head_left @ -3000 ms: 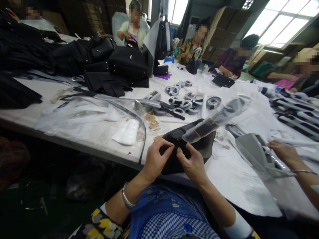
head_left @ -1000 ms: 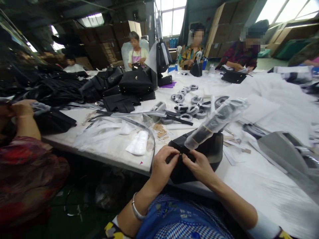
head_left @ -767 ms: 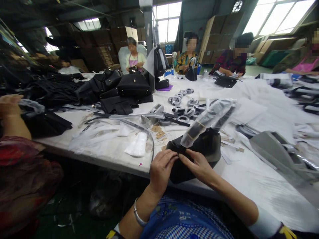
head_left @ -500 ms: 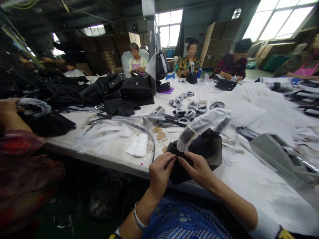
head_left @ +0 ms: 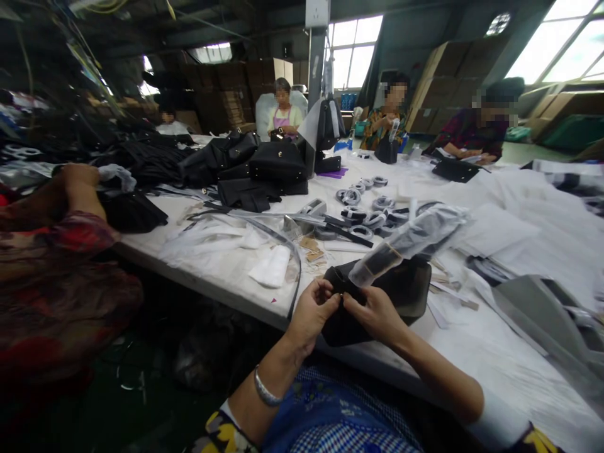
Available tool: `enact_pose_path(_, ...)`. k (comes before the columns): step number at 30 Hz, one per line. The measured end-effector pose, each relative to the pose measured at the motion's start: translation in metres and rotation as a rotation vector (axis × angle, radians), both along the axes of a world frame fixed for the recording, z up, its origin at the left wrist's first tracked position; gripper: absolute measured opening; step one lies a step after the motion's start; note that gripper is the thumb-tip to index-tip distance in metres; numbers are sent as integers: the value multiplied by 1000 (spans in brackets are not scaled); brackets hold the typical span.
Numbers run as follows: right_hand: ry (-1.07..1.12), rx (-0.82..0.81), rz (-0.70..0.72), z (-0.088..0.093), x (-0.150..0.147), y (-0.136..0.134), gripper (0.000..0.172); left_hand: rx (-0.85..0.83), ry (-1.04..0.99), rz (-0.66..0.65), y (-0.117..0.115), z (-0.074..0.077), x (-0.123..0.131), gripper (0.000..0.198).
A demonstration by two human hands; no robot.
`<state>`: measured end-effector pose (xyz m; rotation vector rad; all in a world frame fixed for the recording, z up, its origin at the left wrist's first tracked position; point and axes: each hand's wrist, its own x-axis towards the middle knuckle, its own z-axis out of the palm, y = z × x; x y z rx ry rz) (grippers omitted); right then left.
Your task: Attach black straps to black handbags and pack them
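A black handbag (head_left: 415, 286) rests at the table's front edge, directly before me. Its handle (head_left: 401, 245) is wrapped in clear plastic and leans up to the right. My left hand (head_left: 314, 311) pinches the bag's near end with curled fingers, the thumb close to a small gold-coloured piece of metal. From the other side, my right hand (head_left: 375, 314) grips the same end of the bag, thumb and forefinger pressed together. Both sets of fingertips nearly meet there. The bag's underside is partly hidden behind my hands.
Plastic-wrapped coiled straps (head_left: 375, 218) lie beyond the bag. Black handbags (head_left: 278, 160) are piled at the back left by a post (head_left: 315, 88). A grey tape dispenser (head_left: 547, 321) stands at right. A co-worker's arm (head_left: 85, 195) is at left; others sit across the table.
The view has swung left, so things appear farther right. My left hand's fingers have curled and turned slightly, and a small gold-coloured piece now shows between my fingertips.
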<state>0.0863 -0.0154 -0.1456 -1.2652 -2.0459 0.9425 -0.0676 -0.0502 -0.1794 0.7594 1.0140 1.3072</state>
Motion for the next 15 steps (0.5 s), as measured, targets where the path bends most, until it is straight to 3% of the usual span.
enact_pose_path(4, -83, 98, 84, 12, 5, -2, 29, 96, 127, -18, 1, 2, 0, 27)
enact_pose_path(8, -230, 130, 163, 29, 25, -13, 24, 238, 444, 73, -7, 8, -2, 23)
enact_pose_path(11, -252, 191, 198, 32, 43, -30, 30, 387, 692, 117, -9, 18, -9, 42)
enact_pose_path(15, -165, 358, 119, 26, 62, -50, 32, 598, 970, -33, 7, 37, -12, 78)
